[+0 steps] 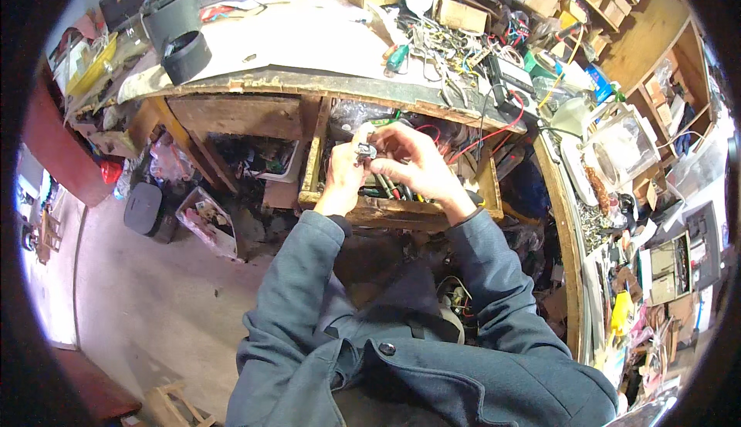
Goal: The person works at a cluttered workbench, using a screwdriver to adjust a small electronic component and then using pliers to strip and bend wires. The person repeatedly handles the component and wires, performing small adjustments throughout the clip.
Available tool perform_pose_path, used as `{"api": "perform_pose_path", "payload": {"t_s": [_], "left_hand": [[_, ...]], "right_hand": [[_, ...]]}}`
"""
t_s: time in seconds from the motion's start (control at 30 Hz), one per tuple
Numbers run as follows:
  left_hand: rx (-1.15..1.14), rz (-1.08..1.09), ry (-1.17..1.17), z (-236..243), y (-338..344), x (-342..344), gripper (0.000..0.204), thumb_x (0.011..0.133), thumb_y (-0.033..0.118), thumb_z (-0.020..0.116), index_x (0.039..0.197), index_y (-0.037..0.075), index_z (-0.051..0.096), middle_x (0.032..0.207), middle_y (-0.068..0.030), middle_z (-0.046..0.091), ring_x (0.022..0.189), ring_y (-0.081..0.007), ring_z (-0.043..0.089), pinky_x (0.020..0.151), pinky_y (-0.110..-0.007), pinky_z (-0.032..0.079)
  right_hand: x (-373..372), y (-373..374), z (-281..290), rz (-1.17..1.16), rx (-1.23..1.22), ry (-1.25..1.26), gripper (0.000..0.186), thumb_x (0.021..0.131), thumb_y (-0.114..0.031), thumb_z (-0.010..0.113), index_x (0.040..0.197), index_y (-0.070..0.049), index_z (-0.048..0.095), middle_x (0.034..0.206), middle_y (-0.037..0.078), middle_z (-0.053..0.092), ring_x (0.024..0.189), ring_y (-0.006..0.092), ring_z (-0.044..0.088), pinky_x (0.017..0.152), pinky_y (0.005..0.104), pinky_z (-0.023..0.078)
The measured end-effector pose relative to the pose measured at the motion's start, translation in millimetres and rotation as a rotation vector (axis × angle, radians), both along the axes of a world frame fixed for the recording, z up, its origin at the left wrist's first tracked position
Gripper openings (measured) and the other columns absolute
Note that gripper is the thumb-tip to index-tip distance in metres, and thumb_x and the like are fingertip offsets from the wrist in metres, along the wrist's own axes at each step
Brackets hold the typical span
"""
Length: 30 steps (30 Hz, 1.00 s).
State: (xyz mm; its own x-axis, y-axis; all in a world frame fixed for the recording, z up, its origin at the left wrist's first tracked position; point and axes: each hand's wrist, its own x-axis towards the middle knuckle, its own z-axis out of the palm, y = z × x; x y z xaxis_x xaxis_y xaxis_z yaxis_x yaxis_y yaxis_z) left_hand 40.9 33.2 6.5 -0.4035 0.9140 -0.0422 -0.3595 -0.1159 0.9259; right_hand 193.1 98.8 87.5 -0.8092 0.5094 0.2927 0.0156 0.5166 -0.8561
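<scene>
In the middle of the view, my left hand [345,168] grips a small dark and silvery metal piece [364,151], too small to make out clearly. My right hand [417,161] is curled at its right, with fingers bent around or against the same piece. Both hands are over an open wooden drawer [394,215] under the bench top, which holds pliers or screwdrivers with coloured handles, red wires and clear plastic bags, partly hidden by my hands.
The bench [239,49] carries loose tools, wires, boxes and grey cylinders [174,26]. A cluttered side bench with a clear case [617,141] runs along the right, beside wooden shelves [671,49]. On the floor [154,311] at left stand a dark bin [145,211] and a box [208,222].
</scene>
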Motion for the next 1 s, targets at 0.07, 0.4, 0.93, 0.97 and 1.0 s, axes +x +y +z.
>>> {"api": "perform_pose_path", "payload": {"t_s": [0.07,0.4,0.93,0.97,1.0], "left_hand": [[-0.011,0.072,0.105,-11,8,0,0.058,0.103,0.051,0.052,0.079,0.001,0.067,0.064,-0.0068,0.062,0.058,-0.0163,0.058,0.055,-0.034,0.042],[-0.204,0.164,0.661,7,4,12,0.054,0.102,0.044,0.048,0.080,-0.001,0.067,0.075,-0.0211,0.068,0.077,-0.0377,0.069,0.073,-0.045,0.051],[-0.106,0.028,0.948,10,-9,22,0.033,0.092,0.031,0.068,0.087,-0.001,0.071,0.073,-0.0181,0.068,0.067,-0.0303,0.067,0.065,-0.041,0.049],[-0.094,0.037,0.992,11,-10,24,0.032,0.091,0.031,0.068,0.088,-0.001,0.072,0.074,-0.0187,0.069,0.068,-0.0317,0.068,0.065,-0.042,0.050],[-0.120,-0.005,0.981,15,-11,26,0.032,0.091,0.031,0.069,0.088,-0.001,0.072,0.076,-0.0199,0.069,0.072,-0.0341,0.069,0.067,-0.043,0.051]], "right_hand": [[-6,-12,-2,0.012,-0.036,0.021,0.038,0.083,-0.015,0.083,0.115,-0.005,0.066,0.096,-0.003,0.063,0.074,0.0017,0.049,0.064,0.0186,0.041],[4,23,-38,-0.091,-0.398,0.294,0.027,0.086,0.002,0.074,0.112,0.000,0.069,0.096,0.004,0.070,0.077,0.0109,0.065,0.068,0.0248,0.054],[26,46,-47,-0.008,-0.863,0.791,0.023,0.094,-0.003,0.067,0.116,-0.007,0.063,0.100,0.008,0.068,0.084,0.0149,0.065,0.070,0.0282,0.054],[27,47,-47,0.012,-0.879,0.796,0.024,0.094,-0.003,0.067,0.117,-0.007,0.064,0.097,0.007,0.067,0.083,0.0147,0.064,0.070,0.0280,0.054],[28,48,-47,0.033,-0.895,0.801,0.024,0.094,-0.003,0.067,0.117,-0.007,0.064,0.094,0.005,0.066,0.082,0.0145,0.064,0.070,0.0278,0.054]]}}
